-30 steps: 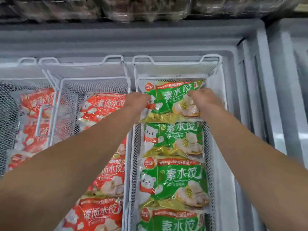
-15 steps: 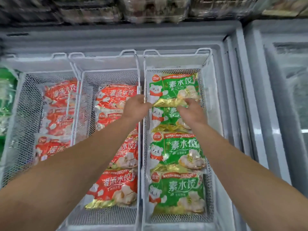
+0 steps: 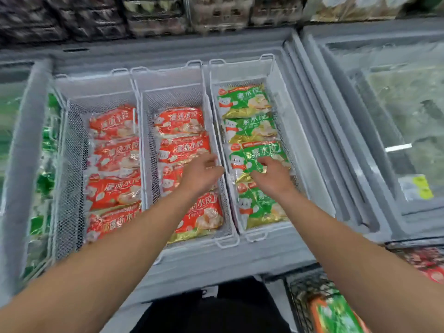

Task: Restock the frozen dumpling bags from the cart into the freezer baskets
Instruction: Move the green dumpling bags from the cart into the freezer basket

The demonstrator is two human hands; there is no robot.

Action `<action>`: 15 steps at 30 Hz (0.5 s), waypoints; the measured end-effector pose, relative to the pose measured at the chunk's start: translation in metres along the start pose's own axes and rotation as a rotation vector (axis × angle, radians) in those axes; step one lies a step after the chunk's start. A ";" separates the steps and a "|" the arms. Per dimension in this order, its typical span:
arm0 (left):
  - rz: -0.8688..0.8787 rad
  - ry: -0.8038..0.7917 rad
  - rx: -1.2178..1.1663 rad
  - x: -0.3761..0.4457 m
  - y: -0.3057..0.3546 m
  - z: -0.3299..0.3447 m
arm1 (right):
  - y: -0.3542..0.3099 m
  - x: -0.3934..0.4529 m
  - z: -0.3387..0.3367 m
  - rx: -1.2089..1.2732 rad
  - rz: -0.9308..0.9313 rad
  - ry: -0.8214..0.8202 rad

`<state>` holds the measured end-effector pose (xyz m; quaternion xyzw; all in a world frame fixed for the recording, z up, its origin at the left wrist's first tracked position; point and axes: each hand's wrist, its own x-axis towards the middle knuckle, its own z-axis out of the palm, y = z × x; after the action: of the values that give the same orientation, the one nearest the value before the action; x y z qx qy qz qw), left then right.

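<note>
White mesh baskets: three white wire-mesh freezer baskets side by side; landmark is the right-hand basket (image 3: 281, 87)
Green bags: four green plastic dumpling bags (image 3: 249, 127) lined up inside that basket
Red bags: red plastic dumpling bags (image 3: 182, 122) fill the two baskets to its left
Right hand (image 3: 271, 177): palm down on the third green bag from the far end, grip loose, fingers spread, pinching nothing
Left hand (image 3: 200, 173): over the wire edge between that basket and the middle one, fingers spread, grip empty
</note>
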<state>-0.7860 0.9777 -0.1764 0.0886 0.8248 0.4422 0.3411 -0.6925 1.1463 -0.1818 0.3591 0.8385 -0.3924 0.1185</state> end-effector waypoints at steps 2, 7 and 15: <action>0.032 -0.020 -0.005 -0.026 -0.012 -0.002 | 0.012 -0.038 0.009 0.006 0.007 0.046; 0.119 -0.117 0.068 -0.089 -0.039 0.005 | 0.053 -0.133 0.030 0.012 0.071 0.169; 0.205 -0.282 0.220 -0.166 -0.052 0.070 | 0.140 -0.259 0.055 0.142 0.310 0.296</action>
<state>-0.6081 0.9194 -0.1630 0.2695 0.7989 0.3652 0.3946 -0.4149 1.0341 -0.1738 0.5450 0.7516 -0.3706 0.0272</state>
